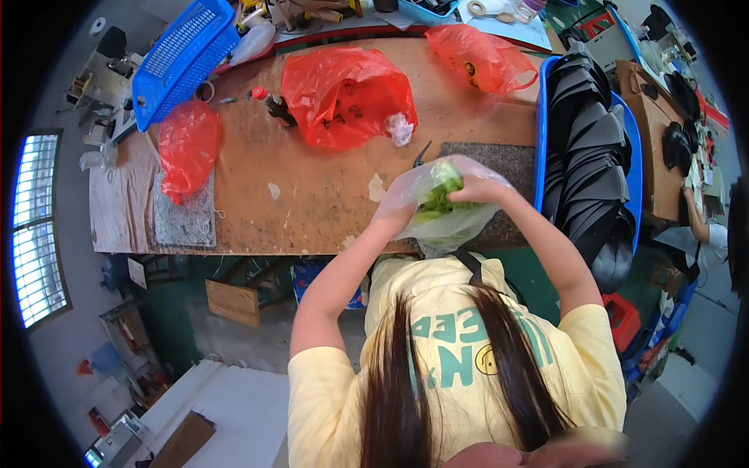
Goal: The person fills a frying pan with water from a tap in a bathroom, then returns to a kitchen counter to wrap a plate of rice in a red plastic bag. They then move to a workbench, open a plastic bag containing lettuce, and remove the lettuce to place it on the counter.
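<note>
One clear bag [446,229] was at the frame's centre, the left hand [400,217] apparently pinching its side, while the right hand [479,189] pinched leafy greens [439,196], where light pressure suited best.

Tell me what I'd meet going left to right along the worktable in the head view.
Small red plastic bag, red-capped bottle, left hand, leafy greens in a translucent bag, right hand, blue bin of black curved pieces.

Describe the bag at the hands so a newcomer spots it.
Find the brown worktable, then the left hand and right hand at its near edge. Both touch the translucent whitish bag. Leafy greens inside set it apart from the red bags farther back.
</note>
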{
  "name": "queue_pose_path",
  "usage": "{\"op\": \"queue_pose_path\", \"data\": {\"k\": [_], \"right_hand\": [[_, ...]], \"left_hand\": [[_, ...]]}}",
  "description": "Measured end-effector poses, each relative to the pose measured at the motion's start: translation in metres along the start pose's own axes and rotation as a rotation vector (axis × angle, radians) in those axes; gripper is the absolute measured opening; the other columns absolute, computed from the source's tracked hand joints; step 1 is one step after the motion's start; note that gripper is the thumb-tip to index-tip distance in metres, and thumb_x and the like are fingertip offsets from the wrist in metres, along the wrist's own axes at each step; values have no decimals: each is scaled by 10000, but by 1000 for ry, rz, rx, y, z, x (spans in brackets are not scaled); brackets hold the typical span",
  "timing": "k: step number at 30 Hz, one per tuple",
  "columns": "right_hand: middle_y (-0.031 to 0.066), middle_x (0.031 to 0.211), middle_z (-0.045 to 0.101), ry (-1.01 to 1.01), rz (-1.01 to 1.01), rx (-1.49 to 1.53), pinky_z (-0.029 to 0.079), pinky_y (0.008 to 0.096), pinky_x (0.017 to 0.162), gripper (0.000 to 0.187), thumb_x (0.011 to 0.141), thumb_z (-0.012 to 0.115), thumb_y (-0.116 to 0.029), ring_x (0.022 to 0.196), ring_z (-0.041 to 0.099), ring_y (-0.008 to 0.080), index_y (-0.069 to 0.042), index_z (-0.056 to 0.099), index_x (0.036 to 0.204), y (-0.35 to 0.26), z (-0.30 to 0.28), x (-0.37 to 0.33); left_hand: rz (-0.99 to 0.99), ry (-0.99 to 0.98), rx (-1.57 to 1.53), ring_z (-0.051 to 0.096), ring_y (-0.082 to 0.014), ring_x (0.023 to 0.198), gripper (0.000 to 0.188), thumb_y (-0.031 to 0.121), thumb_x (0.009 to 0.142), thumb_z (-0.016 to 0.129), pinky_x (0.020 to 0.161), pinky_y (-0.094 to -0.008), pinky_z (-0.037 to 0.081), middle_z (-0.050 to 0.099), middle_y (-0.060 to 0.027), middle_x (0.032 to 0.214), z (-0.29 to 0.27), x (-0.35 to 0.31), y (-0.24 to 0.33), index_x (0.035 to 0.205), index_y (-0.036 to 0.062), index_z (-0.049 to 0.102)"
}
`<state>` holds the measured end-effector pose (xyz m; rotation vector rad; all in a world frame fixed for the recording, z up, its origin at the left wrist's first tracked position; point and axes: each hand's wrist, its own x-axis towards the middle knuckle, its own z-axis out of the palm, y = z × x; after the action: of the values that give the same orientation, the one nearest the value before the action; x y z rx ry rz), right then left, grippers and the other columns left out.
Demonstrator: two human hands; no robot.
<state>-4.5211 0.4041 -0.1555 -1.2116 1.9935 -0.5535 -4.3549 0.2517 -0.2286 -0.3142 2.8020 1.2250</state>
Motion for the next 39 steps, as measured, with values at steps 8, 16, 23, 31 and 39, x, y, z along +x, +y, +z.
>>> {"op": "queue_pose_path", "data": {"k": [8, 16, 23, 31, 39], "right_hand": [[222, 955, 608, 36, 245, 116, 448, 340, 802, 633, 644, 660, -341, 901, 591, 268, 71, 523, 1105, 18, -6, -30], [152, 1079, 563, -83, 181, 235, 404, 318, 888, 600, 629, 650, -201, 1007, 533, 270, -15, 477, 1173, -4, -39, -59], [190, 990, 590, 294, -56, 150, 427, 349, 844, 505, 648, 644, -214, 946, 558, 308, 1, 529, 1091, -13, -27, -61], [247, 969, 585, 182, 161, 10, 450, 394, 787, 500, 688, 630, -262, 918, 563, 369, 20, 503, 1081, -15, -17, -54], [257, 1021, 571, 64, 214, -57, 436, 398, 831, 542, 690, 630, -268, 952, 556, 366, 26, 468, 1116, -46, -24, -64]], "left_hand": [[-31, -431, 209, 576, -354, 904, 221, 79, 754, 494, 764, -434, 457, 603, -186, 955, 22, -2, 21, 946, 20, 586], [-271, -439, 172, 558, -340, 979, 431, 252, 794, 582, 827, -411, 439, 598, -202, 989, 15, 8, 22, 1167, 62, 476], [239, -185, 323, 469, -353, 1100, 577, 106, 698, 662, 891, -385, 408, 449, -228, 1175, 44, 0, -6, 1220, 35, 427], [109, -347, 67, 450, -377, 1107, 584, 95, 687, 671, 896, -397, 400, 455, -223, 1163, 38, -6, 23, 1193, 25, 389], [-64, -408, -24, 500, -329, 1074, 608, 156, 675, 710, 885, -375, 413, 552, -189, 1100, 34, 6, 23, 1197, 41, 422]]}}
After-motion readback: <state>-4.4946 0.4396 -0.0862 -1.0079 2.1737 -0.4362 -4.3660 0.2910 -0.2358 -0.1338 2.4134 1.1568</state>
